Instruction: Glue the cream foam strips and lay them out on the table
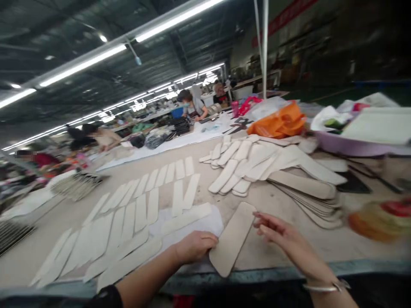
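Note:
A beige, round-cornered flat panel [233,239] lies at a slant near the table's front edge, between my hands. My left hand [196,247] is closed, its thumb and fingers pinching the panel's left edge. On the other side, my right hand [274,231] has loosely bent fingers held apart; the index fingertip is at the panel's upper right edge, and whether it presses there I cannot tell. Under and left of the panel is a white sheet [215,216]. Pale strips [125,222] lie in rows to the left of my left hand.
Beyond my right hand are a fanned stack of beige panels [303,184] and a heap of pale panels [253,160]. An orange bag [279,122] and a purple basin [346,143] stand behind. A blurred jar-like thing [379,220] is at right. Co-workers [194,107] sit farther back.

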The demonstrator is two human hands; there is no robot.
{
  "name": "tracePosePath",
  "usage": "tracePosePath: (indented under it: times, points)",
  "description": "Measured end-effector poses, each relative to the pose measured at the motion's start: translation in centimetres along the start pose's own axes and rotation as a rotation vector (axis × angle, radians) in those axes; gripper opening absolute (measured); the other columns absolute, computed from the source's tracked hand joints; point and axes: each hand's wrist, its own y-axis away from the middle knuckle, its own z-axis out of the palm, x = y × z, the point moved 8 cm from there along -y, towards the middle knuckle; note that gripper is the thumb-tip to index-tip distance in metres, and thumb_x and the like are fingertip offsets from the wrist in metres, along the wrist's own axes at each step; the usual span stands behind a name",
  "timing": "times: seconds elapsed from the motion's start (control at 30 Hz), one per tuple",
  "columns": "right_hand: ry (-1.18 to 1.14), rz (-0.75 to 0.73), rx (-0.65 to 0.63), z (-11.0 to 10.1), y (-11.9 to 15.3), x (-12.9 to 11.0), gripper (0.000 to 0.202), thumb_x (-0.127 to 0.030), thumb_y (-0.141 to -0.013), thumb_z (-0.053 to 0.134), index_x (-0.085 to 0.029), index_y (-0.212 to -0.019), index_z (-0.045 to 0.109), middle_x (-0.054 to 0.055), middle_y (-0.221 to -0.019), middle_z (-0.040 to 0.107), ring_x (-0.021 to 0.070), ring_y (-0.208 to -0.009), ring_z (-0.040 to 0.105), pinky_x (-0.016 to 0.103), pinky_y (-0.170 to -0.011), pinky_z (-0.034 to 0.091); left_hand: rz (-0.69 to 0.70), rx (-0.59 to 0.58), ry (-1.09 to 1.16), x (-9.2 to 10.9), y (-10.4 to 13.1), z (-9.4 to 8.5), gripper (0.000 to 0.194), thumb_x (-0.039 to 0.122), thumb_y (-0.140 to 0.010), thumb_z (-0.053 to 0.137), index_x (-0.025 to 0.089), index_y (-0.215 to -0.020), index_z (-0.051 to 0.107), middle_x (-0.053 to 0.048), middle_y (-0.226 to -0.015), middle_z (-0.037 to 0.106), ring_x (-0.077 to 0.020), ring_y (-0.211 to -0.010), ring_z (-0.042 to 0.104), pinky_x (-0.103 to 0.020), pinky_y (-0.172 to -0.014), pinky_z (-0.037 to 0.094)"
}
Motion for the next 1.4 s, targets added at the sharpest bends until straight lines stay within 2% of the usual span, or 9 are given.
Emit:
tracePosePath:
  times: [0.1,0.17,0.27,0.4,0.53,0.7,1.1,1.23,1.4]
  points:
    - [0.453,-0.087,0.276,-1.1,-1.7,1.8,0.056,-0.053,-0.079,0.054,-0.013,-0.118,0.060,0.015,-0.106,0.063,0.0294,-0.096,0.061,0.044,-0.086,0.049,-0.133,0.080,-0.087,-0.9,3.8,-1.6,0.026,0.012,-0.089,0.042,0.018,-0.095,0.066,-0.007,-0.107,0.068,-0.0152,-0.100,0.063,-0.025,-0.089,0.052]
    - [0.753,-0.222,0.356,-0.1,-2.3,2.2,0.056,-0.051,-0.083,0.045,-0.012,-0.121,0.059,0.017,-0.118,0.058,0.0327,-0.107,0.055,0.048,-0.094,0.044,-0.232,0.165,-0.154,-1.6,6.0,-3.0,0.024,0.014,-0.088,0.045,0.019,-0.098,0.067,-0.007,-0.108,0.067,-0.0166,-0.100,0.062,-0.028,-0.089,0.051]
    - [1.021,-0.340,0.352,2.5,-3.0,2.8,0.054,-0.045,-0.090,0.037,-0.011,-0.129,0.052,0.017,-0.129,0.049,0.0317,-0.119,0.046,0.046,-0.100,0.040,-0.459,0.256,-0.266,-3.6,9.6,-5.8,0.021,0.023,-0.089,0.049,0.019,-0.099,0.068,-0.008,-0.100,0.068,-0.0173,-0.096,0.062,-0.029,-0.087,0.051]
    - [1.216,-0.345,0.251,5.7,-4.1,3.3,0.051,-0.038,-0.093,0.039,-0.008,-0.133,0.049,0.016,-0.132,0.048,0.0308,-0.120,0.042,0.044,-0.102,0.036,-0.898,0.222,-0.502,-8.7,15.6,-10.3,0.022,0.031,-0.089,0.051,0.022,-0.091,0.071,-0.006,-0.095,0.068,-0.0188,-0.094,0.062,-0.030,-0.088,0.049]
    - [1.329,-0.218,0.204,6.5,-4.9,3.7,0.050,-0.036,-0.092,0.044,-0.011,-0.135,0.048,0.015,-0.129,0.050,0.0325,-0.116,0.043,0.045,-0.096,0.038,-1.056,0.164,-0.580,-12.6,19.4,-13.0,0.023,0.027,-0.087,0.051,0.020,-0.089,0.073,-0.008,-0.094,0.068,-0.0217,-0.091,0.063,-0.033,-0.083,0.048]
    - [1.351,-0.120,0.202,5.5,-4.6,3.2,0.049,-0.031,-0.086,0.049,-0.014,-0.131,0.052,0.014,-0.116,0.057,0.0317,-0.107,0.049,0.045,-0.090,0.039,-1.103,0.040,-0.601,-14.9,20.0,-12.4,0.024,0.025,-0.086,0.051,0.022,-0.086,0.074,-0.008,-0.093,0.069,-0.0218,-0.088,0.063,-0.033,-0.081,0.045]
    - [1.303,-0.034,0.169,3.9,-4.0,2.5,0.036,-0.022,-0.081,0.052,-0.018,-0.115,0.063,0.010,-0.115,0.057,0.0271,-0.106,0.050,0.040,-0.091,0.037,-1.132,-0.037,-0.651,-16.1,19.3,-11.9,0.021,0.023,-0.083,0.049,0.020,-0.082,0.070,-0.007,-0.094,0.066,-0.0211,-0.088,0.062,-0.033,-0.084,0.043]
    - [1.281,-0.068,0.214,3.8,-3.8,2.2,0.037,-0.021,-0.081,0.053,-0.019,-0.117,0.062,0.010,-0.118,0.056,0.0265,-0.108,0.050,0.042,-0.096,0.034,-1.140,0.063,-0.691,-15.4,19.1,-13.7,0.023,0.024,-0.083,0.046,0.018,-0.081,0.068,-0.007,-0.094,0.065,-0.0203,-0.086,0.062,-0.031,-0.080,0.044]
    - [1.184,-0.145,0.317,3.3,-3.5,1.5,0.038,-0.025,-0.085,0.054,-0.013,-0.121,0.060,0.013,-0.118,0.057,0.0285,-0.110,0.049,0.042,-0.098,0.035,-1.117,0.290,-0.664,-12.6,17.9,-18.9,0.023,0.032,-0.079,0.044,0.019,-0.079,0.064,-0.004,-0.088,0.065,-0.0182,-0.080,0.061,-0.028,-0.076,0.045]
